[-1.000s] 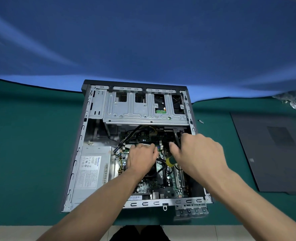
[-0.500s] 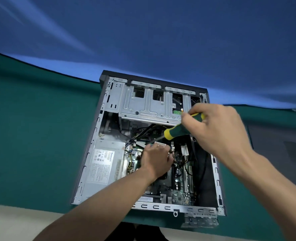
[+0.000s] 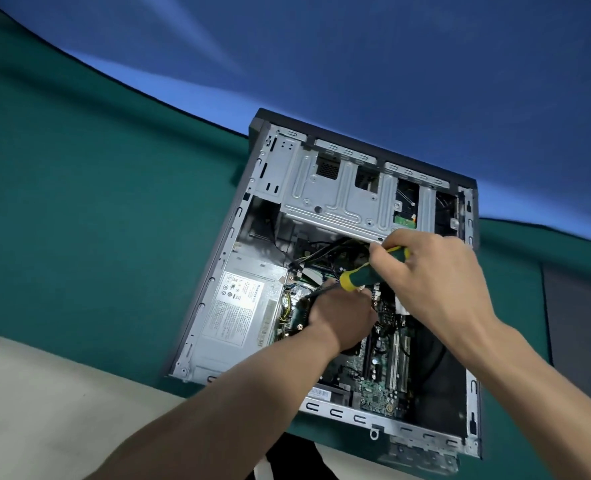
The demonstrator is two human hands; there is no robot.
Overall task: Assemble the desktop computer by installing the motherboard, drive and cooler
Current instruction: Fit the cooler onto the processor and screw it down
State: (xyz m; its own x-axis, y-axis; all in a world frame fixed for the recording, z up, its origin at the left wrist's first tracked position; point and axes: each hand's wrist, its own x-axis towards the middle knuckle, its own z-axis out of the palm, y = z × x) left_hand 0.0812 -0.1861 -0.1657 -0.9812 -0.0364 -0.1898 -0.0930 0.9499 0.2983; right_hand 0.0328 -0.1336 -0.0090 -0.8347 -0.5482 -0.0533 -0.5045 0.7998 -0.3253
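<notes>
Right hand (image 3: 429,271) gripping screwdriver (image 3: 370,270) (now lowered), left hand (image 3: 339,317) still curled on cooler inside case (image 3: 218,271).

the power supply (image 3: 238,306) sits in the case (image 3: 218,258), left of the motherboard (image 3: 384,375), drive cage (image 3: 339,195) behind.

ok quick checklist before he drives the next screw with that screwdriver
1. Screwdriver gripped by right hand: ok.
2. Left hand steadying the part over the motherboard: ok.
3. Tip seated in a screw head: cannot tell, hidden behind the left hand.
4. Cables clear of the tip: cannot tell.
5. Case lying flat and open on the mat: ok.
</notes>
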